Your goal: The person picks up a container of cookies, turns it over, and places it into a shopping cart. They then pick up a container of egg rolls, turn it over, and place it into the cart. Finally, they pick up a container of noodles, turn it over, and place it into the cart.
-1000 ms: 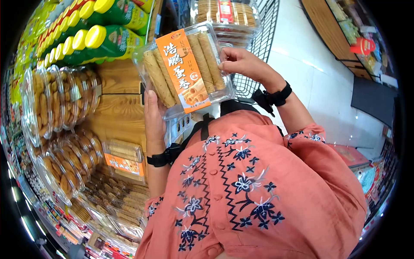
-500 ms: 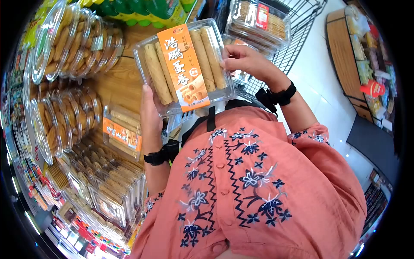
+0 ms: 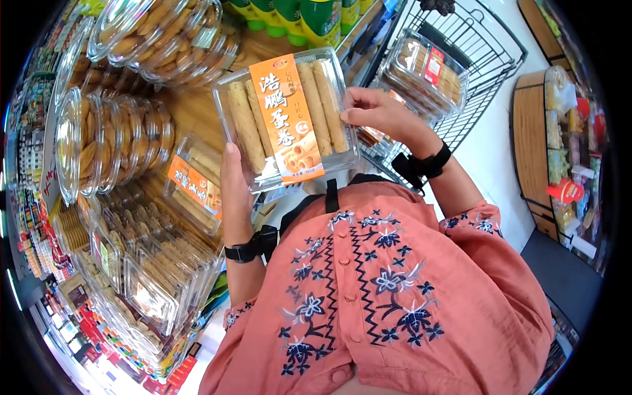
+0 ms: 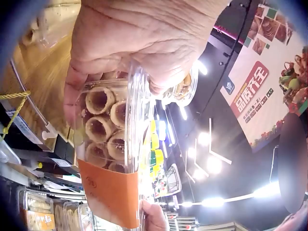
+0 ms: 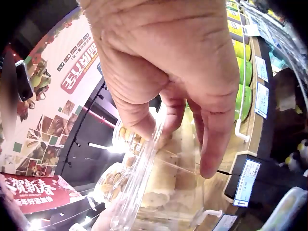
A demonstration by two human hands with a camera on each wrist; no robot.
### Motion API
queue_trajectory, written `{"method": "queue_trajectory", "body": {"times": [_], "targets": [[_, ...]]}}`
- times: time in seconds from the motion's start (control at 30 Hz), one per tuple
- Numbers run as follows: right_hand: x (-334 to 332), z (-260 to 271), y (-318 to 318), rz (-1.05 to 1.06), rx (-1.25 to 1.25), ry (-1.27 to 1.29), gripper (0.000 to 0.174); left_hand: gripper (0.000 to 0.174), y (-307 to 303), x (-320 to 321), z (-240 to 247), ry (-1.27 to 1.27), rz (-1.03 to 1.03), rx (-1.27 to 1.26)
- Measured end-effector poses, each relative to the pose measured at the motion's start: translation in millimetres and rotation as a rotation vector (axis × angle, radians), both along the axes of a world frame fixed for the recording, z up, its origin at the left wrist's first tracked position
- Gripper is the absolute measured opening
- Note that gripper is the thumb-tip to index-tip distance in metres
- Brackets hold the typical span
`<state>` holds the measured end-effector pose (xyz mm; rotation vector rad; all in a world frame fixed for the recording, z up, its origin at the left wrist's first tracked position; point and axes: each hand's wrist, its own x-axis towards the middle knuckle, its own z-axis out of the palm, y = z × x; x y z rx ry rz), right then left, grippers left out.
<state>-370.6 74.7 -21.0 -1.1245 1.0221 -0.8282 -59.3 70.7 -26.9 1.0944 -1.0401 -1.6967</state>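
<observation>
Both hands hold a clear plastic box of egg rolls [image 3: 288,118] in front of the chest, its orange label facing up. My left hand [image 3: 237,174] grips the left end. In the left wrist view, the thumb and fingers of the left hand [image 4: 139,41] lie on opposite sides of the box, and the round roll ends show through the plastic. On the far side, my right hand [image 3: 382,112] pinches the right edge. The right wrist view has the right hand [image 5: 168,62] with its thumb and a finger at the lid rim [image 5: 137,192].
A shopping cart [image 3: 490,36] at the right carries stacked biscuit boxes [image 3: 424,72]. On the wooden shelf at left lie another egg roll box [image 3: 196,184], round clear tubs of biscuits [image 3: 108,141] and upright biscuit packs [image 3: 155,276]. Green bottles [image 3: 319,20] stand beyond.
The head view has turned, bringing more of the cart into sight and shifting the bottles to the right. Both hands still hold the egg roll box, which looks slightly more level.
</observation>
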Motion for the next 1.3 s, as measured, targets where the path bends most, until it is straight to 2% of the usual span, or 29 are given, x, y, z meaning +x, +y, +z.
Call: {"method": "queue_trajectory", "body": {"times": [0.57,0.77,0.97,1.17,1.3], "targets": [[38,2,-33,0.132,-0.014,0.0,0.018,0.066,10,42,7,0.037,0.169,0.053],[60,16,-42,0.141,0.028,-0.02,0.019,0.062,12,57,7,0.12,0.229,0.044],[77,28,-47,0.205,-0.014,-0.019,0.022,0.058,20,65,25,0.072,0.321,0.08],[90,36,-54,0.248,-0.039,-0.061,0.026,0.051,20,88,10,0.029,0.416,0.064],[104,48,-57,0.217,-0.07,-0.084,0.025,0.049,26,97,14,0.047,0.479,0.155]]}}
